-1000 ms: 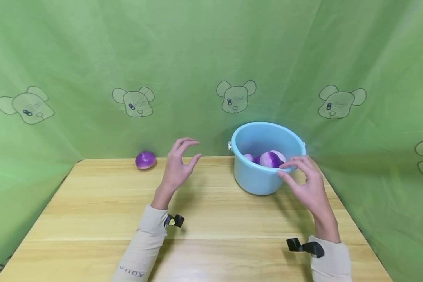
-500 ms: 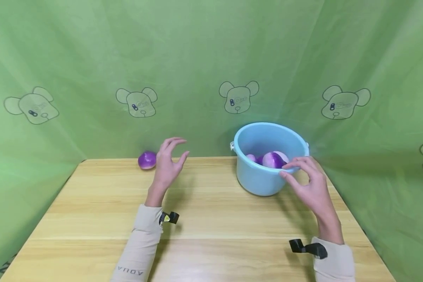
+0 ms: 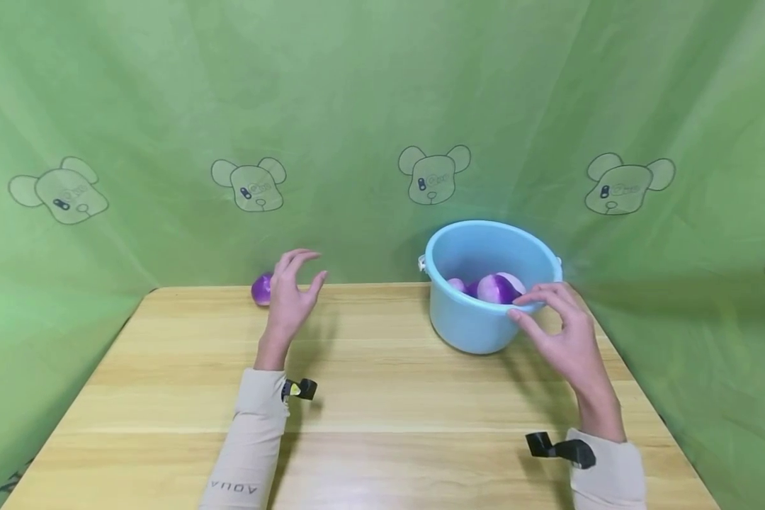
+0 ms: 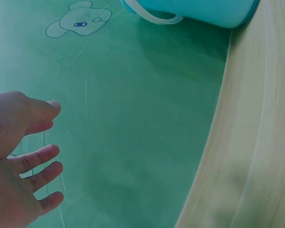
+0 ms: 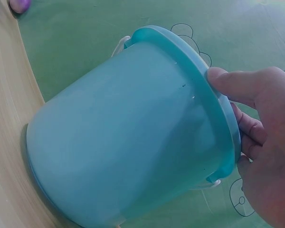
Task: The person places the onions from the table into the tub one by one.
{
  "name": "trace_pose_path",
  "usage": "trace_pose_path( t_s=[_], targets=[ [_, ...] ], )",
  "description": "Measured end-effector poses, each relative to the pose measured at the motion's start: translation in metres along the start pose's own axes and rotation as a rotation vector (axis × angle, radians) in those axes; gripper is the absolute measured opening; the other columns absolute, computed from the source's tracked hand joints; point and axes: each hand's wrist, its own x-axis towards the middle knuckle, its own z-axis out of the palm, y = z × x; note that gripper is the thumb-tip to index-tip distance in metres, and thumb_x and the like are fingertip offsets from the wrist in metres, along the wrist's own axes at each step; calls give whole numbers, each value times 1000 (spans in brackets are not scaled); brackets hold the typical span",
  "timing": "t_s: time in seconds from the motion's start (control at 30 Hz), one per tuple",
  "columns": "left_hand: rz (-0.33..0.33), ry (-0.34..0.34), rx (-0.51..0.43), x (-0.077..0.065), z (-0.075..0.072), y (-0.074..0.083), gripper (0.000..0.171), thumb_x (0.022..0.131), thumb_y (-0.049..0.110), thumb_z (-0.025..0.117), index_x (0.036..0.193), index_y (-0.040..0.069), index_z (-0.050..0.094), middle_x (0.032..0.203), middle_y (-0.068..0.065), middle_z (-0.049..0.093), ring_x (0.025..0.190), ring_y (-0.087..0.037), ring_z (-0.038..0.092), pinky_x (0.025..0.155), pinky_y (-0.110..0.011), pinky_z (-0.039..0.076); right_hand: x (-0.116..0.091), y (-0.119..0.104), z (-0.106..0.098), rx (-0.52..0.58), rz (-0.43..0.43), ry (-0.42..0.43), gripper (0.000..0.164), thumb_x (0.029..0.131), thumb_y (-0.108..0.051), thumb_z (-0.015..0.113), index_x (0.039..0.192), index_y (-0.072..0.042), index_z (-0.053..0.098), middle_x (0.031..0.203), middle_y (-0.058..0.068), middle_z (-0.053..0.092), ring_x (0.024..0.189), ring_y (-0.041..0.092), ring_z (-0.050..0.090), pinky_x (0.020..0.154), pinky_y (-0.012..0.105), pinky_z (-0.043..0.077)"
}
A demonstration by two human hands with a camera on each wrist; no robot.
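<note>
In the head view my right hand (image 3: 567,340) pinches the near right rim of a light blue bucket (image 3: 474,329), thumb outside and fingers over the edge. The right wrist view shows this grip on the bucket wall (image 5: 133,123) up close. Several purple-and-white onions (image 3: 494,289) lie inside the bucket. My left hand (image 3: 291,297) is raised with its fingers spread and loosely bent, holding nothing. It partly hides a single purple onion (image 3: 261,289) at the table's back left. In the left wrist view the hand (image 4: 19,156) also holds nothing.
The wooden table (image 3: 370,397) carries the bucket at its back right. A green curtain (image 3: 338,106) with printed bear heads hangs behind and along both sides. A white handle (image 4: 154,16) hangs on the bucket's side.
My left hand has moved left, so that it now covers part of the single onion. The right hand keeps its pinch on the bucket rim. The head view has shifted slightly.
</note>
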Motion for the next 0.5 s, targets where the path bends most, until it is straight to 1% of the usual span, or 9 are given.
trace_pose_path(
  t_s=[0.23, 0.37, 0.5],
  targets=[
    [-64, -5, 20, -1, -4, -8, 40, 91, 12, 78, 129, 5, 66, 139, -19, 57, 131, -34, 49, 116, -56, 33, 0, 2, 0, 5, -6, 2, 20, 83, -1, 84, 100, -5, 74, 114, 1, 63, 114, 6, 51, 104, 20, 34],
    [-89, 2, 33, -1, -5, -15, 39, 92, 13, 78, 128, 4, 66, 141, -21, 54, 131, -37, 47, 114, -59, 34, 1, 3, 1, 9, -19, 4, 20, 83, 1, 84, 99, -4, 74, 113, 0, 63, 114, 6, 51, 104, 20, 34],
    [-116, 9, 58, 0, -7, -22, 39, 92, 17, 78, 128, 5, 67, 142, -19, 52, 126, -37, 47, 109, -57, 38, 1, 2, 1, 14, -18, 3, 20, 83, 1, 83, 99, -4, 74, 113, 1, 63, 114, 6, 51, 104, 20, 34]
  ],
)
